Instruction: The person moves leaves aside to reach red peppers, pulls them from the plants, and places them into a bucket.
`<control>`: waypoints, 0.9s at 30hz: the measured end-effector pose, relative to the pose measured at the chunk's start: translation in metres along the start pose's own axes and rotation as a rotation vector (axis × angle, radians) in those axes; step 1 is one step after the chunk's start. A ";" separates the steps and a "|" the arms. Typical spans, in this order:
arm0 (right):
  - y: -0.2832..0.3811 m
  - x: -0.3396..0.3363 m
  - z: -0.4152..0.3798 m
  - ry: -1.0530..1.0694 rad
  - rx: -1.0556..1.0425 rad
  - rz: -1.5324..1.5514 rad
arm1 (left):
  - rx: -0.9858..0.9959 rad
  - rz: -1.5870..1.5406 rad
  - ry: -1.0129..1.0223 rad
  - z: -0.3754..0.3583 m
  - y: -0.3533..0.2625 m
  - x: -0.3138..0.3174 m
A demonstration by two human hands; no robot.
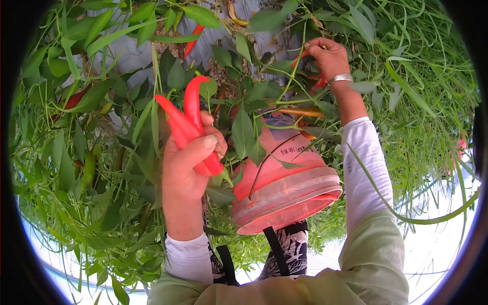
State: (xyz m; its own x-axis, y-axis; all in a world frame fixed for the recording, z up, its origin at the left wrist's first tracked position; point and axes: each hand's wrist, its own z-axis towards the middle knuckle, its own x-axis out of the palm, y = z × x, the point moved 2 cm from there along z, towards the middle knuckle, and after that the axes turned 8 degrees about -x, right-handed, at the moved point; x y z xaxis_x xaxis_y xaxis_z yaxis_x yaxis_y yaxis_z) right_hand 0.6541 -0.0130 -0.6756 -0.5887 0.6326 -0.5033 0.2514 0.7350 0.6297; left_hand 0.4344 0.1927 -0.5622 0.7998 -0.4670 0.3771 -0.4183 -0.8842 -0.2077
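Note:
Two red chili peppers (189, 127) are in my left hand (190, 162), its fingers wrapped round them, tips pointing up and a green stem at the lower end. At the upper right my right hand (328, 58) reaches among the leaves, its fingertips pinched at a red pepper (300, 57) that is partly hidden. Another red pepper (319, 81) hangs just below that hand. Between my arms a pink bucket (290, 175) stands under the plants, its rim towards me; its contents are not visible.
Another red pepper (193, 41) hangs at the upper left centre, and a dark red one (77, 97) at the far left. A green pepper (89, 169) hangs below it. Dense leaves surround both hands, with long grass (432, 96) on the right.

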 end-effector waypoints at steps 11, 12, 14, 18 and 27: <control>0.162 0.044 -0.138 0.367 -0.386 0.706 | 0.176 0.310 0.203 -0.009 0.008 0.007; 0.166 0.044 -0.138 0.440 -0.277 0.706 | 0.177 0.310 0.207 -0.010 0.008 0.011; 0.160 0.041 -0.120 0.469 -0.319 0.911 | 0.227 0.186 0.036 -0.013 0.000 0.022; 0.079 0.002 -0.035 -0.080 -0.606 -0.155 | 0.094 0.028 0.098 -0.009 -0.006 0.016; -0.019 -0.048 0.000 0.181 -0.529 -1.179 | 0.041 0.079 0.092 -0.008 -0.002 0.013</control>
State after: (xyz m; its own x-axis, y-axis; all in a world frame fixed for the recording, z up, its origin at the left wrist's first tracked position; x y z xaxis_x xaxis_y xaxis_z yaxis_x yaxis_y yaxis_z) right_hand 0.6782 -0.0574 -0.6635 -0.3511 -0.3955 -0.8487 -0.7906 0.6108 0.0425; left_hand 0.4425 0.1882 -0.5500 0.7213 -0.5358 0.4388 -0.4589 -0.8443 -0.2766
